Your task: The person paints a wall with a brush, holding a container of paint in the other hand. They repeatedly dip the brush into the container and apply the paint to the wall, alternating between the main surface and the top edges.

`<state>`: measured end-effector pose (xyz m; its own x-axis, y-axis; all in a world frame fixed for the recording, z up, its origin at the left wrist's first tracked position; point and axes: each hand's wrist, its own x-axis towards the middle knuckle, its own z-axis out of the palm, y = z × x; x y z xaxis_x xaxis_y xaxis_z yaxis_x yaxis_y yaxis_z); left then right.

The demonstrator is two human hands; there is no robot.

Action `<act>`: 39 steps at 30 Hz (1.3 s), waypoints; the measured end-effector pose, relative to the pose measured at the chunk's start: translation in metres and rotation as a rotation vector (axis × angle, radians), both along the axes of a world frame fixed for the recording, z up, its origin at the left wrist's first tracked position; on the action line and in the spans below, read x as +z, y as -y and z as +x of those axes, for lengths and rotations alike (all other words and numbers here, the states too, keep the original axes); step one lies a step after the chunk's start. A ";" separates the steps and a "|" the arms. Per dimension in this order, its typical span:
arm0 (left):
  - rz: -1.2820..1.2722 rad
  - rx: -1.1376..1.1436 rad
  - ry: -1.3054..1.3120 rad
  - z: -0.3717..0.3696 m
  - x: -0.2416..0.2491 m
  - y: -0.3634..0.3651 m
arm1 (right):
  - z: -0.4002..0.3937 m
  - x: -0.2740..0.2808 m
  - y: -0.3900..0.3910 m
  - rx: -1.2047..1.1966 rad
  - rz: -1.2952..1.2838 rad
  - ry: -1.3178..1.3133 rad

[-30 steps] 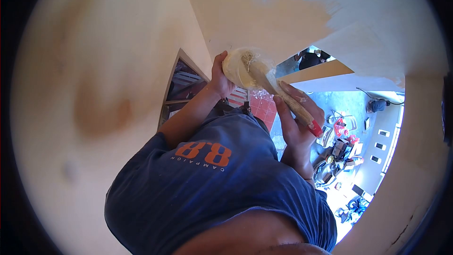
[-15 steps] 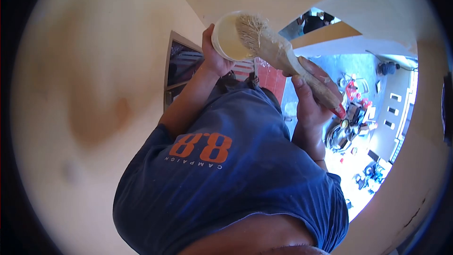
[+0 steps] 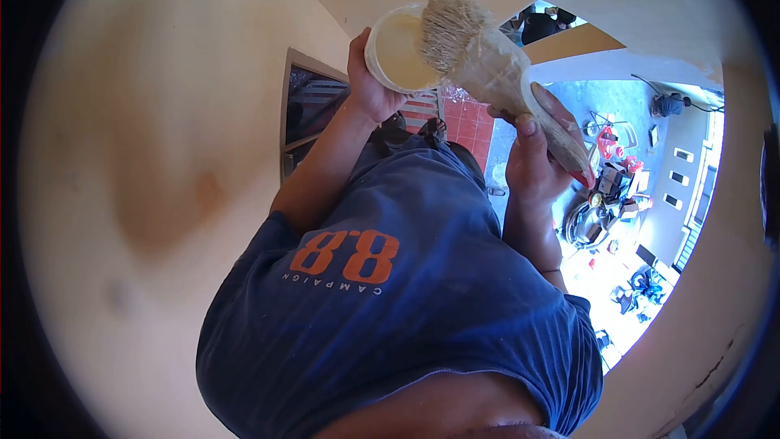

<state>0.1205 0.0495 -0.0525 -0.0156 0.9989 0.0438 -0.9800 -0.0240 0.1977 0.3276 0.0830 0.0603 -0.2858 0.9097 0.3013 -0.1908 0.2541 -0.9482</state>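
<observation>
My left hand point(image 3: 373, 85) is wrapped round the side of a small white tub point(image 3: 372, 63) with pale cream paint point(image 3: 400, 49) inside. In my right hand point(image 3: 536, 154) is a wide paintbrush point(image 3: 491, 69), gripped by its red-tipped handle with the thumb on top. Its handle and body are smeared with dried paint. The brush's frayed, whitish bristles point(image 3: 452, 32) overlap the right rim of the tub in this view. Both hands are held out in front of my blue shirt point(image 3: 422, 195).
A cream wall point(image 3: 162, 154) rises close on my left, beside a dark-framed window point(image 3: 313, 106). Red floor tiles point(image 3: 467, 126) lie below. Down at the right, a bright floor holds scattered tools and containers point(image 3: 613, 195). A crouching person point(image 3: 670, 104) is farther off.
The brush has moved up and slightly right, and its bristle head has turned to show more of its broad side. The tub has shifted up a little, still in my left hand.
</observation>
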 end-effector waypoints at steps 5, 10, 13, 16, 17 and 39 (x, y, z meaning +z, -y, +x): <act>0.024 -0.007 0.000 0.003 0.007 -0.001 | 0.000 -0.007 -0.003 -0.008 0.030 0.007; 0.049 -0.038 0.056 0.004 0.007 -0.003 | 0.000 -0.007 -0.003 0.009 0.001 0.022; -0.017 -0.008 -0.025 0.003 0.003 -0.005 | -0.001 -0.010 -0.002 -0.014 -0.039 -0.091; 0.045 -0.017 0.015 0.005 0.007 -0.003 | 0.001 -0.006 -0.004 0.006 0.047 0.092; 0.044 -0.018 0.016 0.005 0.006 -0.002 | 0.001 -0.006 -0.003 0.005 0.046 0.093; 0.033 -0.018 0.008 0.002 -0.003 0.002 | -0.004 -0.005 0.002 0.033 -0.075 -0.027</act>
